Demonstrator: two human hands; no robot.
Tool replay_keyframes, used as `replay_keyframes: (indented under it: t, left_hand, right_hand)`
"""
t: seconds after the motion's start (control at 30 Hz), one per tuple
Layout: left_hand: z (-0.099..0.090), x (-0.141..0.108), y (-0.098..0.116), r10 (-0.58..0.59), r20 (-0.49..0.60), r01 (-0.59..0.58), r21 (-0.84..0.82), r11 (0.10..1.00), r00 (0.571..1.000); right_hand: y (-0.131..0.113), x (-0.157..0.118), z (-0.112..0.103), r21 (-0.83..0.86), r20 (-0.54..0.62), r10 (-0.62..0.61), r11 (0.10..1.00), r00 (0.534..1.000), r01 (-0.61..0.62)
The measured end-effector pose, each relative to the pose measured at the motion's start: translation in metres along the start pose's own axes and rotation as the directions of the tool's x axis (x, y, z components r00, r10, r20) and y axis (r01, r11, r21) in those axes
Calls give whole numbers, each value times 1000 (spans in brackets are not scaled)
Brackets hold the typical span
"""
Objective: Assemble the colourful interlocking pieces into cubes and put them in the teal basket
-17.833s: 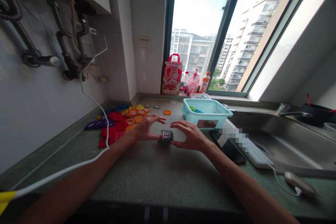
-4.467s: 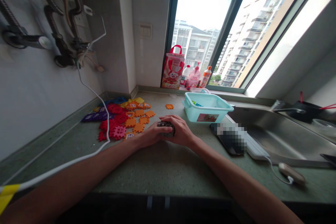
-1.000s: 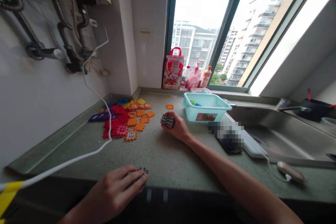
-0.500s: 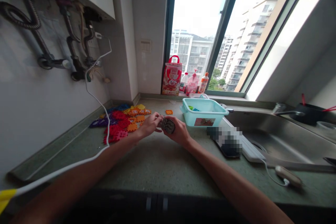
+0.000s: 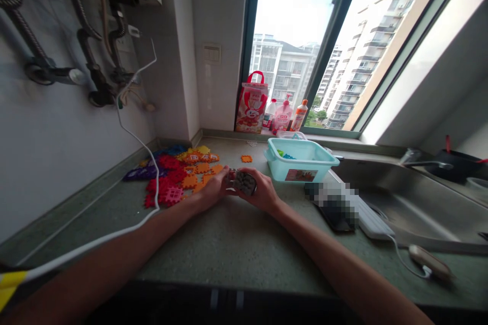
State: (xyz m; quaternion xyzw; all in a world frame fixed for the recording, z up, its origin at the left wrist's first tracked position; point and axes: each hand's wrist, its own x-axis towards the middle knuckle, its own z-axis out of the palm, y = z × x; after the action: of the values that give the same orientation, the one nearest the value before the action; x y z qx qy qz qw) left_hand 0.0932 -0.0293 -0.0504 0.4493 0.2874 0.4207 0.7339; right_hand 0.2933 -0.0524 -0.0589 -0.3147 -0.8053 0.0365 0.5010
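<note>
Fingers of the right hand (image 5: 265,193) wrap around a grey stack (image 5: 246,183) while the left hand (image 5: 215,190) pinches a grey piece (image 5: 232,176) at its side, over the counter (image 5: 244,254) between scattered orange pieces (image 5: 189,181) and the tub (image 5: 282,166), the phone (image 5: 337,216) lying near the sink (image 5: 430,203).

The left forearm (image 5: 148,237) and right forearm (image 5: 318,236), both bare, slant inward over the front edge of the worktop (image 5: 236,249). Well back from that edge, the left hand (image 5: 216,187) bends in a pinch, just beside the right hand (image 5: 264,192), whose fingers curl in a rounded grip.
</note>
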Motion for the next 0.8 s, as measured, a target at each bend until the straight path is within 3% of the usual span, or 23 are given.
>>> replay_keyframes:
  t: [0.17, 0.43, 0.67, 0.8]
  left_hand:
    - [1, -1, -6, 80, 45, -83, 66, 994, 996]
    - [3, -6, 0, 214, -52, -185, 328, 926, 976]
    - [-2, -2, -2, 184, -92, -169, 152, 974, 979]
    - [-2, -2, -4, 163, -27, -154, 209, 966, 986]
  right_hand:
    - [0, 0, 3, 38, -35, 94, 995, 995, -92]
    - [0, 1, 1, 87, -16, 131, 988, 991, -129]
    - [0, 0, 0, 107, -33, 132, 986, 991, -127]
    - [4, -1, 0, 49, 5, 87, 995, 996, -87]
